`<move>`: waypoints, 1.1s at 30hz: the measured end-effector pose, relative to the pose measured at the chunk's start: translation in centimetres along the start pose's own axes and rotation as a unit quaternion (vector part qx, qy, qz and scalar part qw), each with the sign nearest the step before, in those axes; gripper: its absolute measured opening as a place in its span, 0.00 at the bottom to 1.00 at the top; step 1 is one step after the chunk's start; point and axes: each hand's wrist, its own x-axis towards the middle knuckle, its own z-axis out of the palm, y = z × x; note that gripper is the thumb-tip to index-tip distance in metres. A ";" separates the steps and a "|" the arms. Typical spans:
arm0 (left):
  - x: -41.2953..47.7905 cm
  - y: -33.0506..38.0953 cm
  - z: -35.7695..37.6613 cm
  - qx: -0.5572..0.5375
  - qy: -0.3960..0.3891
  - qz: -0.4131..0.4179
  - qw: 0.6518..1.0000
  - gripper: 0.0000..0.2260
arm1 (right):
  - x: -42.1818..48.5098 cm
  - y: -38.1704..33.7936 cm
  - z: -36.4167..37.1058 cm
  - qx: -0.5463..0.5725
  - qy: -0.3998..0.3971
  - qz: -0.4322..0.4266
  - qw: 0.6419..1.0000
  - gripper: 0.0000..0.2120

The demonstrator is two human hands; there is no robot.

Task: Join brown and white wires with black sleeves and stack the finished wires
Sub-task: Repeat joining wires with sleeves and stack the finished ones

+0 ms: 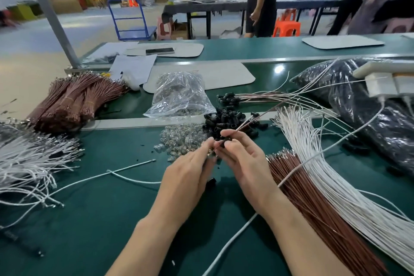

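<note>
The right hand (242,163) pinches a black sleeve (225,141) on a brown wire (248,122). The left hand (190,172), fingertips touching it, pinches the wire's end. Loose sleeves (228,119) lie just beyond the fingertips.

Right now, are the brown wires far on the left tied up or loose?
Tied up. The brown wire bundles lie stacked in bunches, and a thin yellow band wraps each one that shows.

Both bare forearms come up from the bottom edge and converge at mid-frame, backs of the hands upward. The right hand (242,163) pinches a brown wire (257,116) between thumb and forefinger. The left hand (190,177) brings its fingertips up against the right's, blurred there, its hold unclear.
</note>
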 end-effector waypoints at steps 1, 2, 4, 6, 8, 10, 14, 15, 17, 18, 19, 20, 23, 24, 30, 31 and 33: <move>0.0 -0.1 -0.2 -0.007 0.009 -0.018 1.000 0.18 | 0.1 -0.1 -0.1 0.013 0.002 0.002 1.000 0.09; 0.0 -0.3 -0.3 -0.014 0.014 -0.035 0.999 0.16 | 0.2 -0.3 -0.2 0.027 0.005 0.005 1.000 0.10; 0.0 -1.0 -0.6 -0.015 0.011 -0.068 0.998 0.11 | 0.2 -0.9 -0.4 0.060 0.014 0.011 0.998 0.10; -0.1 -1.6 -0.8 -0.013 0.004 -0.083 0.996 0.07 | 0.3 -1.3 -0.8 0.091 0.025 0.014 0.995 0.11; -0.2 -2.0 -1.0 0.007 -0.007 -0.085 0.996 0.03 | 0.3 -1.6 -1.2 0.102 0.039 0.011 0.994 0.11; -0.2 -2.4 -1.0 0.026 -0.017 -0.094 0.995 0.05 | 0.4 -1.6 -1.4 0.098 0.055 0.006 0.994 0.11; -0.2 -2.2 -1.0 0.014 -0.005 -0.085 0.996 0.03 | 0.3 -1.3 -1.2 0.076 0.050 -0.005 0.996 0.10; -0.1 -1.9 -1.0 0.002 0.001 -0.078 0.997 0.04 | 0.3 -1.1 -1.0 0.067 0.039 -0.005 0.997 0.10; -0.1 -1.3 -0.8 -0.024 0.005 -0.070 0.997 0.07 | 0.2 -0.6 -0.7 0.043 0.010 0.005 0.999 0.10; -0.1 -1.1 -0.6 -0.040 0.002 -0.070 0.997 0.07 | 0.2 -0.5 -0.5 0.032 -0.004 0.012 0.999 0.11; -0.1 -1.0 -0.5 -0.055 -0.002 -0.072 0.996 0.06 | 0.1 -0.4 -0.4 0.022 -0.012 0.018 1.000 0.11; -0.1 -1.1 -0.3 -0.070 -0.003 -0.075 0.995 0.06 | 0.2 -0.4 -0.4 0.017 -0.013 0.021 1.000 0.11; -0.2 -1.5 -0.4 -0.094 0.014 -0.077 0.992 0.05 | 0.6 -0.8 -0.8 0.061 0.019 0.021 0.998 0.13; -0.2 -1.6 -0.4 -0.100 0.020 -0.077 0.992 0.05 | 0.7 -1.0 -1.2 0.092 0.033 0.021 0.995 0.15; -0.4 -1.6 -0.6 -0.092 0.006 -0.060 0.994 0.05 | 0.7 -1.8 -2.6 0.191 0.080 0.034 0.978 0.16; -0.4 -1.6 -0.5 -0.089 0.000 -0.058 0.994 0.04 | 0.8 -1.9 -2.6 0.197 0.087 0.039 0.976 0.16; -0.5 -1.6 -0.4 -0.084 -0.007 -0.056 0.995 0.03 | 0.8 -1.8 -2.5 0.208 0.098 0.045 0.972 0.15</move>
